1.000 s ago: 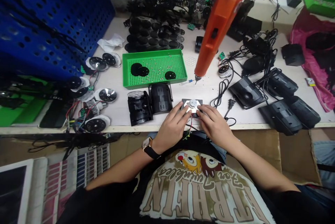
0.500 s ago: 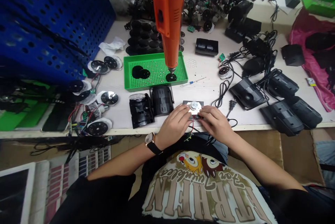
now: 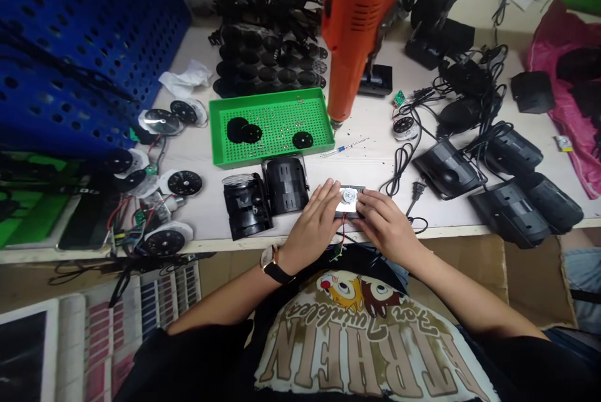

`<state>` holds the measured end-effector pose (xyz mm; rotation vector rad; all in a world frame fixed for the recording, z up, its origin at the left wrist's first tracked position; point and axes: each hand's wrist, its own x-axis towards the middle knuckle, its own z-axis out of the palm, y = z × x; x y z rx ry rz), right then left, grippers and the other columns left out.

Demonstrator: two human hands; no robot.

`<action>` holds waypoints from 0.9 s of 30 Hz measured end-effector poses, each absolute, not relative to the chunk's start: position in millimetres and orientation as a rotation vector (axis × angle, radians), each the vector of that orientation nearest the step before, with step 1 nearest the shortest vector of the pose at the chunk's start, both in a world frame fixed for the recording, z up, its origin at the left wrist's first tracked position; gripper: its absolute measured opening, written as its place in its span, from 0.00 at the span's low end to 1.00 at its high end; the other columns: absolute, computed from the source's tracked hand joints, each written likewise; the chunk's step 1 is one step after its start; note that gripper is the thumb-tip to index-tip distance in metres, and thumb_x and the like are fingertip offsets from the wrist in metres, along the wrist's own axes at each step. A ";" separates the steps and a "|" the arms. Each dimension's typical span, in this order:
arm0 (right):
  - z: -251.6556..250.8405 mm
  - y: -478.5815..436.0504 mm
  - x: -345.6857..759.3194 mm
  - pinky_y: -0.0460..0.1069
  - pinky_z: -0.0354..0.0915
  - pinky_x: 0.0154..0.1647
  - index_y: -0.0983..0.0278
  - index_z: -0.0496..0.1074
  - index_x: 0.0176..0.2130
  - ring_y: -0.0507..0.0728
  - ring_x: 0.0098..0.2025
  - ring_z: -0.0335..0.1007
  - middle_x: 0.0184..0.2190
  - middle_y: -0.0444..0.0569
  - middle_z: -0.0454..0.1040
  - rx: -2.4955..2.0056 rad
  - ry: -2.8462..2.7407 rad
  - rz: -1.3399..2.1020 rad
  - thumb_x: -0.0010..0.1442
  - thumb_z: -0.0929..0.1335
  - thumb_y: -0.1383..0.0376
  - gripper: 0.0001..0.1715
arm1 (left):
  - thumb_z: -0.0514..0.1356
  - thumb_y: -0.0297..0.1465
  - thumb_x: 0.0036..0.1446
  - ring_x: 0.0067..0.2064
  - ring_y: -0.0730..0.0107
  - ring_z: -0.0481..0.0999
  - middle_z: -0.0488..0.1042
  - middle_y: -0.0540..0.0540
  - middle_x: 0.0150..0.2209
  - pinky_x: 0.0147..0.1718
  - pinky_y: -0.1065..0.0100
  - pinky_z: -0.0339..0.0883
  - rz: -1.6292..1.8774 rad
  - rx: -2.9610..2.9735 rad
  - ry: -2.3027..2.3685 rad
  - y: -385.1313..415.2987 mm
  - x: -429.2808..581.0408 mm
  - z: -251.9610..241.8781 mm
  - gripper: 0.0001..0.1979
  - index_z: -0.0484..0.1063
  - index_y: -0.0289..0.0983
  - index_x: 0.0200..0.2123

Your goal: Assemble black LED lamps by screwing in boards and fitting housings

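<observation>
My left hand (image 3: pixel 312 226) and my right hand (image 3: pixel 389 223) hold a small black housing (image 3: pixel 359 190) between them at the table's front edge. On top of it lies a white plate with a round, light-grey, motor-like disc (image 3: pixel 348 195). My left fingers lie together over the plate's left side, and my right fingers press its right side; both thumbs are mostly hidden. Red and dark wires (image 3: pixel 344 230) hang from the housing toward a small green circuit board (image 3: pixel 337 252). An orange electric screwdriver (image 3: pixel 359 20) hangs above and beyond my hands, its tip beside the tray.
A green perforated tray (image 3: pixel 218 133) holds black discs and small screws. Two black cylindrical housings (image 3: pixel 285 183) stand left of my hands. A blue-handled screwdriver (image 3: pixel 345 148) lies beyond them. Wired lamp parts (image 3: pixel 183 183) crowd the left; black housings with cables (image 3: pixel 446 167) fill the right.
The orange screwdriver has swung right, from over the tray to its right edge. My left fingers have moved farther over the white plate. The view has shifted slightly.
</observation>
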<state>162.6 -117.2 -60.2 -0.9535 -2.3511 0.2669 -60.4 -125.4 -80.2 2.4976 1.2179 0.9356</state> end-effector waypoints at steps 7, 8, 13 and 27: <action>-58.8 -119.0 163.6 0.67 0.78 0.58 0.67 0.71 0.56 0.69 0.63 0.71 0.55 0.64 0.77 -0.987 -2.362 0.259 0.68 0.69 0.71 0.17 | 0.59 0.21 0.68 0.73 0.44 0.60 0.71 0.27 0.61 0.65 0.43 0.71 0.955 2.628 1.278 -139.0 -64.9 -79.9 0.19 0.67 0.29 0.61; -58.4 -119.1 163.5 0.67 0.78 0.58 0.68 0.71 0.56 0.69 0.62 0.71 0.55 0.64 0.77 -0.985 -2.360 0.252 0.68 0.69 0.71 0.17 | 0.59 0.20 0.68 0.72 0.44 0.62 0.73 0.28 0.59 0.64 0.44 0.72 0.945 2.661 1.276 -139.0 -65.7 -79.4 0.19 0.68 0.28 0.61; -56.5 -115.9 162.6 0.65 0.79 0.57 0.68 0.73 0.54 0.68 0.60 0.73 0.52 0.62 0.79 -0.980 -2.394 0.229 0.68 0.69 0.72 0.15 | 0.55 0.19 0.69 0.64 0.45 0.72 0.76 0.29 0.53 0.62 0.46 0.74 0.882 2.812 1.224 -131.5 -67.3 -73.2 0.14 0.72 0.25 0.55; -33.3 -79.1 161.3 0.57 0.73 0.57 0.63 0.77 0.50 0.60 0.54 0.77 0.50 0.54 0.81 -1.220 -1.954 0.888 0.66 0.66 0.69 0.14 | 0.62 0.23 0.67 0.61 0.46 0.74 0.75 0.33 0.52 0.59 0.45 0.78 1.021 2.603 1.258 -133.3 -62.6 -73.4 0.14 0.71 0.29 0.54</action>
